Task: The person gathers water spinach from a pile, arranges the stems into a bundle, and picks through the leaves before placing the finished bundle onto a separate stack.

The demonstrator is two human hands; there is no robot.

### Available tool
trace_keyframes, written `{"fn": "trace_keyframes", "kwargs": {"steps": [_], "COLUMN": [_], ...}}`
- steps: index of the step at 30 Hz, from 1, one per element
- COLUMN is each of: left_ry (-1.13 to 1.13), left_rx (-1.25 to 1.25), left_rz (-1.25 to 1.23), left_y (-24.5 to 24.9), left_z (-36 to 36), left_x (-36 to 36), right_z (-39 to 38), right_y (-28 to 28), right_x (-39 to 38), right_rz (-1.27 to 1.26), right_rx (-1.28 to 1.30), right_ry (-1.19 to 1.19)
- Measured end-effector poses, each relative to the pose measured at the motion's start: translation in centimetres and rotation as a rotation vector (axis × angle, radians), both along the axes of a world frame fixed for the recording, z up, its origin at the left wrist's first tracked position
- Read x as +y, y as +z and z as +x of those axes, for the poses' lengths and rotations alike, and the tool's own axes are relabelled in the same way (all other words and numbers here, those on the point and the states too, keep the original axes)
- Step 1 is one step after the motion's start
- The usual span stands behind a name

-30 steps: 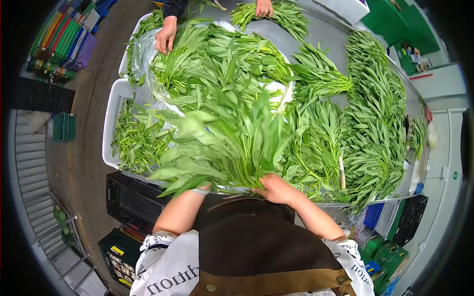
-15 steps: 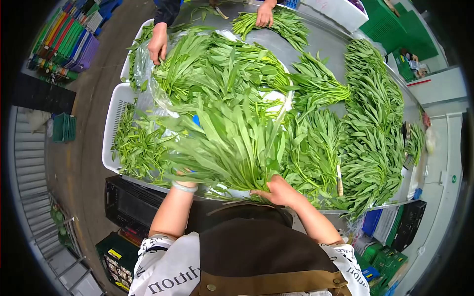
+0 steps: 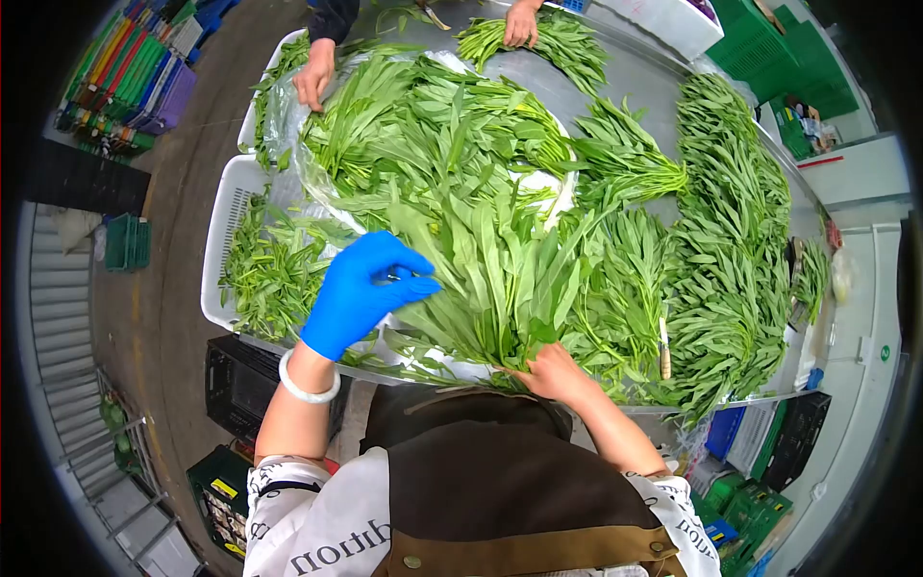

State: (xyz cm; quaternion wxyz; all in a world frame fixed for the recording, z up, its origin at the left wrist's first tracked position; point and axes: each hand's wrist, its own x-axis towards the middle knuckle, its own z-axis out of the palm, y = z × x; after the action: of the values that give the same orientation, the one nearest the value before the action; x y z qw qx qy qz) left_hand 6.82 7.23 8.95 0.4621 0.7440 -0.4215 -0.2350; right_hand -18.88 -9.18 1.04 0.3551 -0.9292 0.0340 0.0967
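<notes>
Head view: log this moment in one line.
left hand: blue-gloved, open beside leafy bunch | right hand: bare, gripping bunch near stem ends | wooden-handled knife: lying by greens

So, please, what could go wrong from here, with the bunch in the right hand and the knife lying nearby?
The right hand grips the bunch low at its stems, and the gloved left hand shows no grip on it, so the leaves might fan out or slip.

The knife lies among greens to the right; a careless reach could meet its blade.

The long pile overhangs the table's near edge, so some stalks may fall.
</notes>
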Motion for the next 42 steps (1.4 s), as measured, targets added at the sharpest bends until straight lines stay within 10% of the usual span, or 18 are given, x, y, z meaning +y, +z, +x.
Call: {"fn": "trace_keyframes", "kwargs": {"steps": [5, 8, 11, 15, 16, 20, 36, 42], "left_ry": [0.087, 0.514, 0.744, 0.299, 0.504, 0.386, 0.083, 0.265], "left_rx": [-0.454, -0.693, 0.249, 1.380, 1.605, 1.896, 1.784, 0.798], "left_rz": [-0.116, -0.147, -0.093, -0.293, -0.323, -0.500, -0.552, -0.551], "left_y": [-0.3, -1.3, -6.4, -13.4, -12.4, -14.0, -16.1, -8.4], "left_z": [-1.2, 1.6, 5.5, 0.8, -2.2, -6.3, -0.5, 4.7], "left_x": [-0.6, 0.9, 4.5, 1.9, -0.6, -5.2, -3.6, -0.7], "right_z": [-0.7, -1.1, 0.1, 3.5, 3.9, 3.2, 0.9, 0.0], "right_y": [-1.5, -2.5, 0.4, 4.9, 5.0, 5.2, 8.1, 8.5], "right_x": [0.4, 0.0, -1.5, -2.3, -1.5, 2.0, 2.4, 0.0], "right_rz": [0.040, -0.048, -0.201, -0.461, -0.530, -1.124, -1.276, -1.266], "right_rx": [-0.153, -0.184, -0.309, -0.538, -0.464, -0.040, -0.047, -0.215], "right_ry": [-0.073, -0.132, -0.246, -0.139, -0.068, 0.344, 0.176, 0.057]}}
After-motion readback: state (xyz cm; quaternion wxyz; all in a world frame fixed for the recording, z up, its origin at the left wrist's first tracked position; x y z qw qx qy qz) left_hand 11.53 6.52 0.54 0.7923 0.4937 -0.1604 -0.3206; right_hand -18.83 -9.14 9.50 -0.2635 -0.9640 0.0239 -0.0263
